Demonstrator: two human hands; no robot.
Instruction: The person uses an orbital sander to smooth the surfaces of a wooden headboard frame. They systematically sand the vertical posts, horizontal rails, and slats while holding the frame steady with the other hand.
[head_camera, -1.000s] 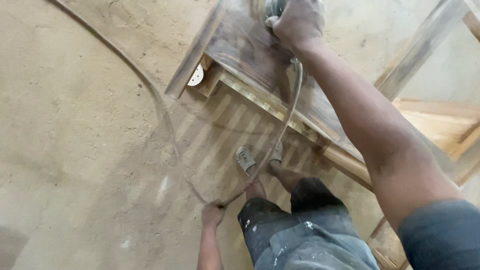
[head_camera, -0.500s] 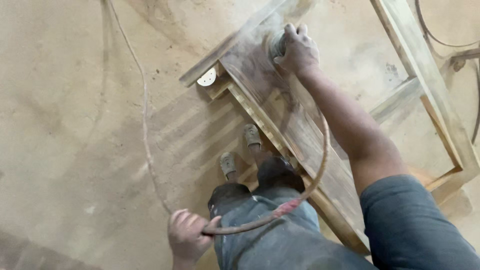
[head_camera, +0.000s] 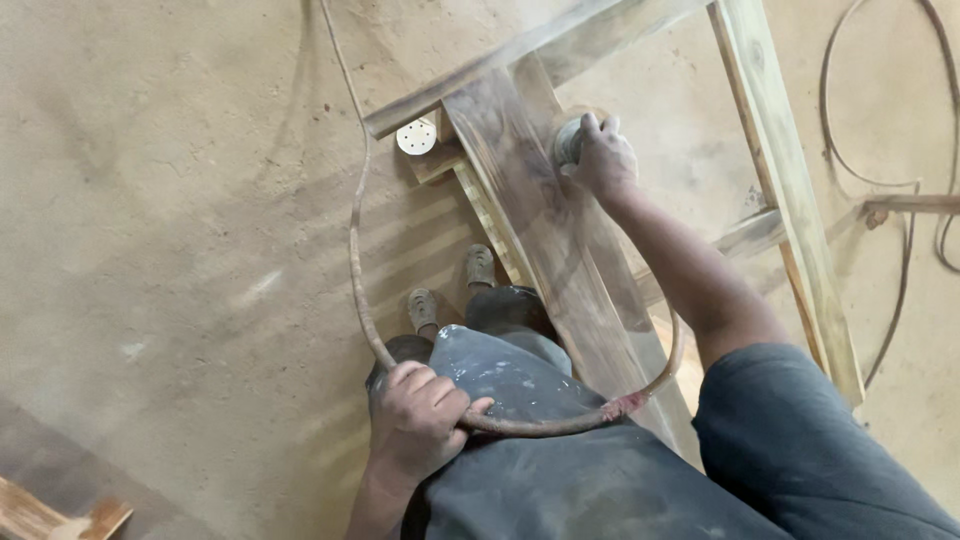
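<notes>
Up near the top centre of the frame, the right hand (head_camera: 603, 160) presses on a round sander (head_camera: 570, 142), fingers clamped over its top, against a dark plank (head_camera: 530, 200) of a wooden frame (head_camera: 790, 200). Low in the frame, the left hand (head_camera: 418, 420) holds the hose (head_camera: 352, 250), fingers closed around it, just in front of the person's grey trousers (head_camera: 560, 460). Two shoes (head_camera: 450, 290) stand on the dusty floor (head_camera: 180, 200).

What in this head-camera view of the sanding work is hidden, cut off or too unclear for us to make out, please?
- Sander: mostly covered by the right hand; its pad and type are unclear.
- Hose: its far end leaves the top edge, and part passes inside the left hand.
- Wooden frame: cut off at the top edge, hazy with dust.
- Feet: partly hidden by the person's knees.
</notes>
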